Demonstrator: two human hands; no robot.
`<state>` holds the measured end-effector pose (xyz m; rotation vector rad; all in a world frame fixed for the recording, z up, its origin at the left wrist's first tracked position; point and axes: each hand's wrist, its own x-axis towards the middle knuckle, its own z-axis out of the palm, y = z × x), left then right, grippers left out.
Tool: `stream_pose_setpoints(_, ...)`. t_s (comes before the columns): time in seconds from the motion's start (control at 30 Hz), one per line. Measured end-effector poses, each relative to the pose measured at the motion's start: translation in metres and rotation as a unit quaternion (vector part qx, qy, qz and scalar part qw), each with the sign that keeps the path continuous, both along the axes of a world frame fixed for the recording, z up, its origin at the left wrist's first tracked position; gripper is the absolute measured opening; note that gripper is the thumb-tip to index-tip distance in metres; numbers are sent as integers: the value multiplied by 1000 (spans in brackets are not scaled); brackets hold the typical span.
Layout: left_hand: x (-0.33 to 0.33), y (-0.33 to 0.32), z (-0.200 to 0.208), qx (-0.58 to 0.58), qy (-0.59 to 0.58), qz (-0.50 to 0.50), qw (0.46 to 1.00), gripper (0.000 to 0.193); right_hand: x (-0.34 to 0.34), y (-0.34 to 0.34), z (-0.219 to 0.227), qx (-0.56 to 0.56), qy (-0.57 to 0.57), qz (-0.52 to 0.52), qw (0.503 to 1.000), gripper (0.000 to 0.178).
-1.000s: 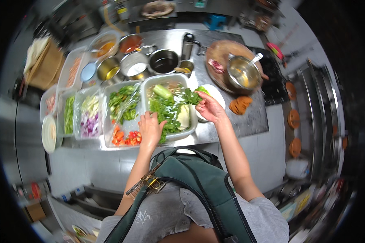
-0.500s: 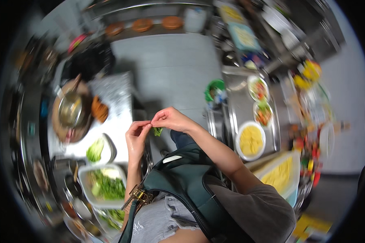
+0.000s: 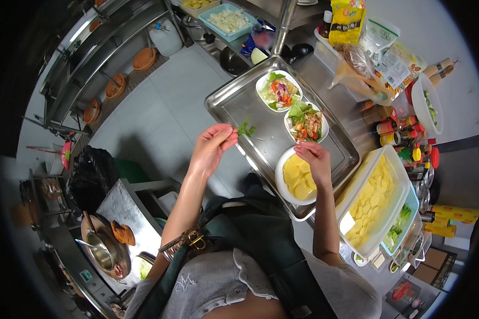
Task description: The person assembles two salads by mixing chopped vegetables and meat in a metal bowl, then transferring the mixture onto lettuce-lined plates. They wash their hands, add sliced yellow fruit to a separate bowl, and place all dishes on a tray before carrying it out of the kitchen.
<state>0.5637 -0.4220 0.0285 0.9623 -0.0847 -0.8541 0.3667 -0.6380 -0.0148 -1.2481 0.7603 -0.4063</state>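
Note:
My left hand is closed in a pinch on a small sprig of green herb, held out past the near-left edge of a metal tray. My right hand hangs over the tray with thumb and fingers pinched together; what they hold, if anything, is too small to make out. Below those fingers sits a white bowl of yellow potato slices. Just beyond is a white bowl of salad topped with lettuce and brown shreds. Farther back on the tray stands a second salad bowl with lettuce and red and purple pieces.
At right, a large tub of yellow slices stands beside a blue basket of greens. Behind them are several sauce bottles and food bags. A metal table with a pot lies at lower left, near a black bin bag.
I have turned to the right, from between the two counters to the tray. My hands, together at the greens before, are now apart, the left with the sprig and the right over the bowls.

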Motion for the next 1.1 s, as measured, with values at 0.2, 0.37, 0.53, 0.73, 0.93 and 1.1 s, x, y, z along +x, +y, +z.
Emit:
stream_pose_setpoints(0.2,37,-83,-47,141,44,-98,984,20,-14,-29,-12,-26,29,-122,992,15)
stream_pose_setpoints(0.37,70,-167,-88,178,11,-233,956,21,-21,-14,-15,-202,187,-209,939,10)
stream_pose_setpoints(0.53,116,-249,-139,206,-224,-210,929,23,-16,6,-11,-117,193,-323,919,12)
stream_pose_setpoints(0.73,156,-261,-175,280,-472,-200,812,21,8,21,-8,-41,167,-435,884,18)
stream_pose_setpoints(0.93,166,-258,-165,242,-506,-187,806,19,21,16,-15,19,152,-444,883,12)
stream_pose_setpoints(1.1,174,-248,-161,246,-507,-176,807,31,32,-19,-33,75,150,-437,883,17)
